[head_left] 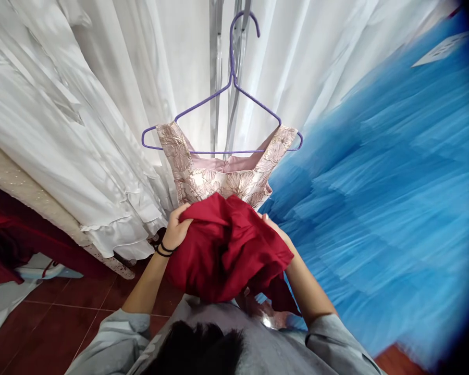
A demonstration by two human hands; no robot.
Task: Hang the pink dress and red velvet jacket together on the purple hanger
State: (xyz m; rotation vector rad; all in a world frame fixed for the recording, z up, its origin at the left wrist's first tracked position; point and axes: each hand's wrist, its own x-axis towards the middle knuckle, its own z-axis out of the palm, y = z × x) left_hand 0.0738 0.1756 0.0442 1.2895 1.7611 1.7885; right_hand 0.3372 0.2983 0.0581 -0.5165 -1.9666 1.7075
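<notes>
A crumpled dark red cloth [230, 245] is stretched between my two hands. My left hand [176, 229], with black bands at the wrist, is closed on its left edge, thumb on top. On the other side my right hand [273, 226] grips the cloth's right edge; most of its fingers are hidden under the fabric. Just beyond hangs a pale pink and cream dress bodice [222, 185] with a leaf-like pattern and wide straps. Its straps rest on a purple hanger [254, 99]. The red cloth covers the dress below the bodice, and whether they are joined cannot be seen.
Long white garments [89, 130] hang at the left and behind the hanger. A large blue tulle skirt [375, 208] fills the right side. The hanger's hook is on a metal rack [246, 13]. Dark red floor tiles [58, 323] show at lower left.
</notes>
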